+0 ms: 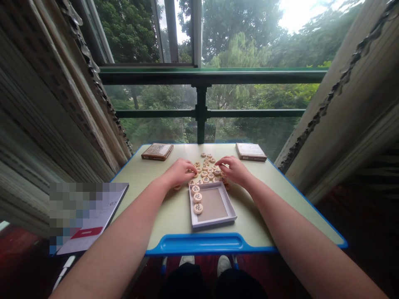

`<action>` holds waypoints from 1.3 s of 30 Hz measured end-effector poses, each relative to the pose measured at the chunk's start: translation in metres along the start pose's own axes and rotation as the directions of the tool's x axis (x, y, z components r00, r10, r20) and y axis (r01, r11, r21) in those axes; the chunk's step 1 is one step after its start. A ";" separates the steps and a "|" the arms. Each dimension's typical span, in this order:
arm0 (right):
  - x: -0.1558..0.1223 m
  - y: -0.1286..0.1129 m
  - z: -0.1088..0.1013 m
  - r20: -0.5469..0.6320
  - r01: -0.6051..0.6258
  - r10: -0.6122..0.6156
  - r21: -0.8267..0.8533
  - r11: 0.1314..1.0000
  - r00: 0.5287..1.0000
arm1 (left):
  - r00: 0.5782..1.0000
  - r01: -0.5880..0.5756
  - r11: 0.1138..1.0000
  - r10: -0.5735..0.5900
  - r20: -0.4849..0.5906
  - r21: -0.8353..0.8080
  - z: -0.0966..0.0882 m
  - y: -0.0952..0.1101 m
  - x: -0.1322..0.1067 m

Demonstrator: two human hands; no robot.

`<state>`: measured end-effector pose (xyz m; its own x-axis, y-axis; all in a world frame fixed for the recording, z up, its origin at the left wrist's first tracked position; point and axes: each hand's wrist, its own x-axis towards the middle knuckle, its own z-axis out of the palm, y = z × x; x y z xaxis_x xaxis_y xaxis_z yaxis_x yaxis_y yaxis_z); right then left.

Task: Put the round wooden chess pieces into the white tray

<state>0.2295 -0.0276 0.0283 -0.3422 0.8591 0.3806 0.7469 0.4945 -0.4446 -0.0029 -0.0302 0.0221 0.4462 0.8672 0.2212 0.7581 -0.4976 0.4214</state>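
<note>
Several round wooden game discs (207, 169) lie heaped in the middle of a small blue-rimmed table (149, 195). My left hand (181, 172) rests curled at the left side of the heap, fingertips pinched on a disc. My right hand (233, 169) is curled at the right side, fingertips pinched on another disc. In front of the heap lies a shallow grey-white box (218, 205). Three discs (197, 198) stand in a column along its left wall.
A brown box part (157, 151) lies at the table's far left, a paler one (251, 152) at the far right. A tablet-like panel (90, 220) juts out left of the table. A railing and window stand behind; curtains hang on both sides.
</note>
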 end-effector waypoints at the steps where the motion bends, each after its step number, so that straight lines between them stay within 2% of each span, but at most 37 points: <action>1: 0.000 0.001 0.000 -0.020 -0.026 0.025 -0.014 1.000 0.999 | 1.000 0.007 1.000 -0.007 -0.019 -0.012 -0.001 -0.002 0.000; 4: 0.001 0.005 0.004 -0.004 -0.077 0.077 -0.078 0.994 0.997 | 0.992 0.100 0.995 -0.099 -0.072 0.013 -0.006 -0.007 -0.002; 6: 0.001 0.008 0.007 0.065 -0.068 0.076 -0.115 0.991 0.995 | 0.982 0.184 0.982 -0.182 -0.051 0.046 -0.008 -0.010 -0.003; 9: 0.001 0.009 0.010 0.118 -0.049 0.066 -0.137 0.989 0.991 | 0.969 0.246 0.966 -0.248 0.007 0.076 -0.007 -0.014 -0.003; 13: 0.000 0.005 0.005 0.042 -0.072 0.078 -0.129 0.989 0.996 | 0.968 0.249 0.966 -0.245 -0.056 0.075 -0.003 -0.012 -0.003; 16: -0.002 -0.005 -0.002 -0.032 -0.077 0.076 -0.033 0.996 0.997 | 0.980 0.146 0.989 -0.141 -0.144 0.029 -0.002 -0.002 -0.002; 18: -0.004 -0.013 -0.004 -0.002 -0.045 0.046 0.116 0.992 0.999 | 0.982 0.009 1.000 -0.007 -0.186 0.011 -0.002 0.008 -0.003; 20: -0.007 -0.022 -0.002 0.061 -0.024 0.008 0.269 0.963 0.998 | 0.964 -0.121 0.993 0.119 -0.236 0.006 -0.001 0.017 -0.003; 23: -0.011 -0.030 0.004 0.113 -0.009 -0.040 0.398 0.917 0.993 | 0.923 -0.230 0.973 0.215 -0.319 -0.012 0.001 0.027 -0.005; 27: -0.013 -0.036 0.008 0.052 0.044 -0.076 0.450 0.892 0.996 | 0.889 -0.280 0.960 0.247 -0.386 -0.029 0.003 0.034 -0.007; 32: -0.013 -0.038 0.006 -0.027 0.059 -0.053 0.454 0.889 0.998 | 0.860 -0.295 0.955 0.257 -0.442 -0.018 0.003 0.038 -0.009; 39: -0.012 -0.033 0.004 -0.049 0.038 -0.015 0.506 0.862 0.999 | 0.889 -0.282 0.944 0.190 -0.417 -0.170 0.003 0.038 -0.008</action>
<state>0.2062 -0.0536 0.0352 -0.3250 0.8441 0.4264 0.3421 0.5253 -0.7791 0.0235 -0.0565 0.0335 0.3429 0.6845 0.6434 0.5089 -0.7110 0.4853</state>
